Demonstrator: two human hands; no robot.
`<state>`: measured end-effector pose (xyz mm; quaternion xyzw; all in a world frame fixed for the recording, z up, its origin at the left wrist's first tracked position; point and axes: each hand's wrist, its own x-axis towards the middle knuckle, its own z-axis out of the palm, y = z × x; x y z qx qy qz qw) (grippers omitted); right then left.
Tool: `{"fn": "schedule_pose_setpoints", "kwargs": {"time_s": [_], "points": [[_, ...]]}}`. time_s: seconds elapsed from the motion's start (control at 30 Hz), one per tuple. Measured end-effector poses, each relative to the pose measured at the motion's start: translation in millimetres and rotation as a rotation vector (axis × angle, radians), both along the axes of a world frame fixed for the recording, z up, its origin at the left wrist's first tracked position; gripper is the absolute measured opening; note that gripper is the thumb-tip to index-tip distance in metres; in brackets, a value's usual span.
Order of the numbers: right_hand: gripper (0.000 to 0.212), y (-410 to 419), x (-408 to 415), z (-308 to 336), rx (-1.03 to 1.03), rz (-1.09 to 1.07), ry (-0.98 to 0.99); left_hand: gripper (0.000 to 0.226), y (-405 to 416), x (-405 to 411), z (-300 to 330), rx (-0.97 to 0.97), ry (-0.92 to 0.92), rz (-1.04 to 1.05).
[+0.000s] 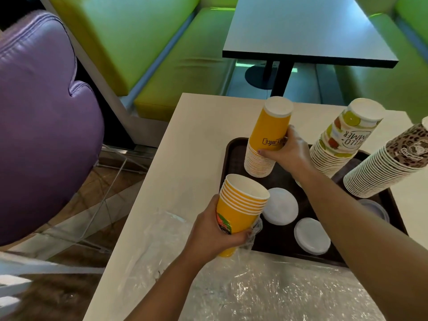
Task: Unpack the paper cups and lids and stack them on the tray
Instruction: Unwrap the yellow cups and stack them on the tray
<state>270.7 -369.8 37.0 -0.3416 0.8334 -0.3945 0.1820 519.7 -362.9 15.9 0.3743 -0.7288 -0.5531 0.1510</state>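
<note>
My left hand (215,230) fingers clamp a short nest of yellow paper cups (240,205) while my right hand (286,151) fingers grip the tall upturned yellow cup stack (266,140) on the dark brown plastic tray (234,149).

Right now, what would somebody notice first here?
Probably the tall yellow cup stack standing upside down at the brown tray's far left, steadied by the right hand. Nearer, the left hand grips a short stack of yellow cups, mouths up. Two white lids lie on the tray.

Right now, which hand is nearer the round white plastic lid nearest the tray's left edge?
Left. The left hand, gripping a short stack of yellow cups, sits just left of the lid; the right hand grips the tall yellow stack farther back.
</note>
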Motion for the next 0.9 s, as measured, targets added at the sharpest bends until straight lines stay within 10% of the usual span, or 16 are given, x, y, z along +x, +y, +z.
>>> {"fn": "schedule_pose_setpoints", "kwargs": {"time_s": [0.23,0.43,0.9], "points": [[0.053,46.3,48.2,14.8,-0.523,0.041,0.278,0.07,1.3,0.7,-3.4,-0.006,-0.022,-0.021],[0.068,73.5,69.4,35.2,0.077,0.681,-0.142,0.069,5.4,2.6,-2.6,-0.035,-0.021,-0.036],[0.052,91.7,65.8,69.0,0.054,0.783,-0.071,0.073,21.9,9.7,15.5,-0.093,0.035,-0.086]]}}
